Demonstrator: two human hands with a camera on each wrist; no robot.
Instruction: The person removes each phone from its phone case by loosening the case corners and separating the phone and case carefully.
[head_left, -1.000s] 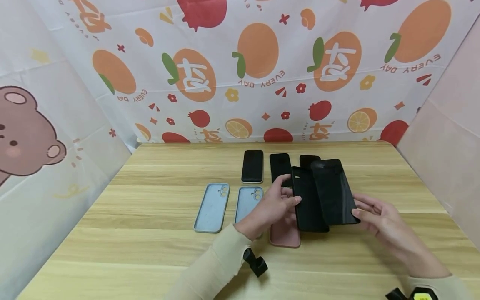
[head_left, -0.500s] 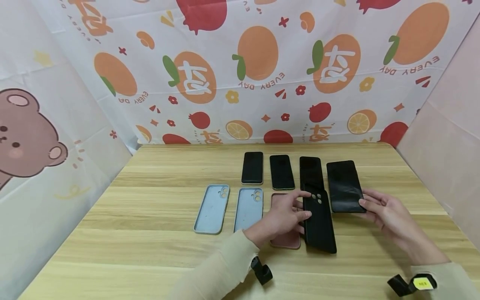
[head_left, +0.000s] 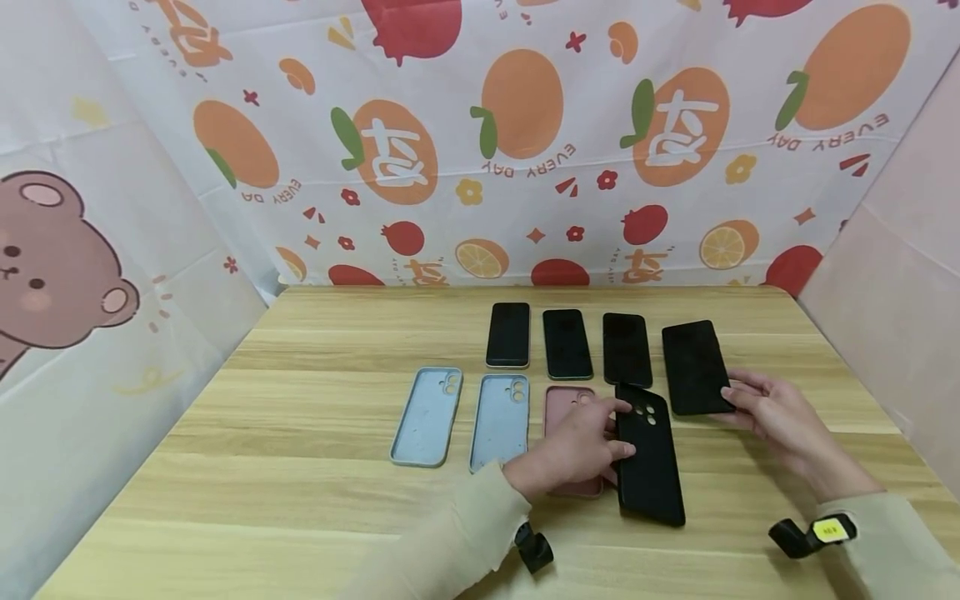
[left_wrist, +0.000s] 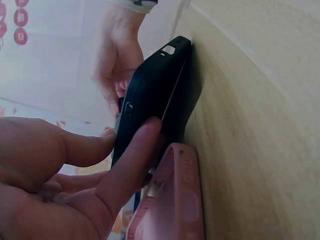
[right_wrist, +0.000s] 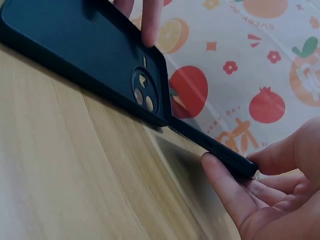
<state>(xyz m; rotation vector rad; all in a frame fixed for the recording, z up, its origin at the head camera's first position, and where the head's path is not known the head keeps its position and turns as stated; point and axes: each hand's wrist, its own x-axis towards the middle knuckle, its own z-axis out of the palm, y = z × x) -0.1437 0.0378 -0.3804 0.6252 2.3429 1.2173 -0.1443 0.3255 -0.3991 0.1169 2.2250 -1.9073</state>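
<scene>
My left hand (head_left: 573, 448) holds a black phone case (head_left: 651, 471) by its left edge, between thumb and fingers. Tilted over the wood, the case shows its hollow inside and round camera holes in the right wrist view. My right hand (head_left: 780, 429) pinches a black phone (head_left: 693, 367) by its near right corner. Seen from the right wrist, that phone (right_wrist: 215, 147) slants, its far end close to the table. A pink phone case (head_left: 561, 404) lies partly behind my left hand; its raised rim (left_wrist: 187, 195) is just beside the black case in the left wrist view.
Further back lie three more dark phones in a row: a left one (head_left: 508, 335), a middle one (head_left: 567, 343) and a right one (head_left: 627, 350). Two light blue cases, one outer (head_left: 426, 417) and one inner (head_left: 498, 421), lie left on the wooden table (head_left: 300, 467). A printed cloth (head_left: 517, 225) hangs behind.
The phone and the black case, overlapping a second ago, are now apart. The case has moved nearer and turned; the phone has been lowered towards the row's right end.
</scene>
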